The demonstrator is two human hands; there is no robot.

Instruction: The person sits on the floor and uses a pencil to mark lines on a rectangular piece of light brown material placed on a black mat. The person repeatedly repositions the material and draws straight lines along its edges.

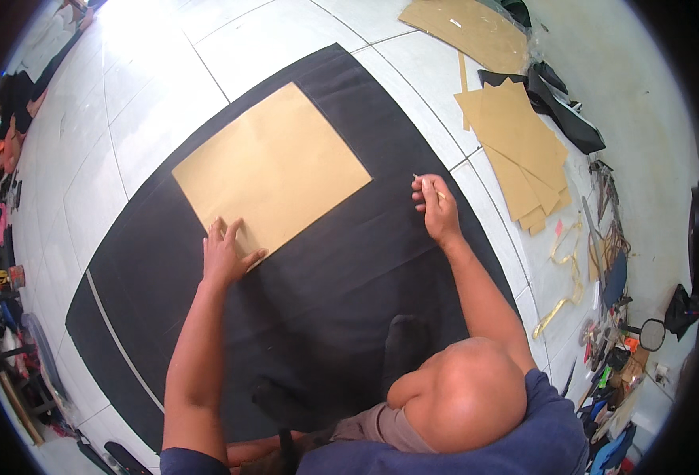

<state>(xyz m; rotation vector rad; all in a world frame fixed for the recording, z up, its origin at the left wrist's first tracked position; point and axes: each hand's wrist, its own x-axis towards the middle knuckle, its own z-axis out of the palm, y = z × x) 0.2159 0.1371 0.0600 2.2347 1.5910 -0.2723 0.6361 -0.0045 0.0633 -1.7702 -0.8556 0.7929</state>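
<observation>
Left fingers (217, 232) splayed on tan sheet (274, 162), long axis slanting up-right; right fingers (429, 191) pinch slim tool (442, 195)

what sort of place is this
Possibly a small home workshop: black material spread on a tiled floor, a tan sheet on it, and clutter heaped by the wall.

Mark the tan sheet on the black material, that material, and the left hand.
Tan sheet (274, 162): head view, middle of its top face.
Black material (341, 289): head view, bare part below the sheet.
Left hand (225, 255): head view, back of the hand.
</observation>
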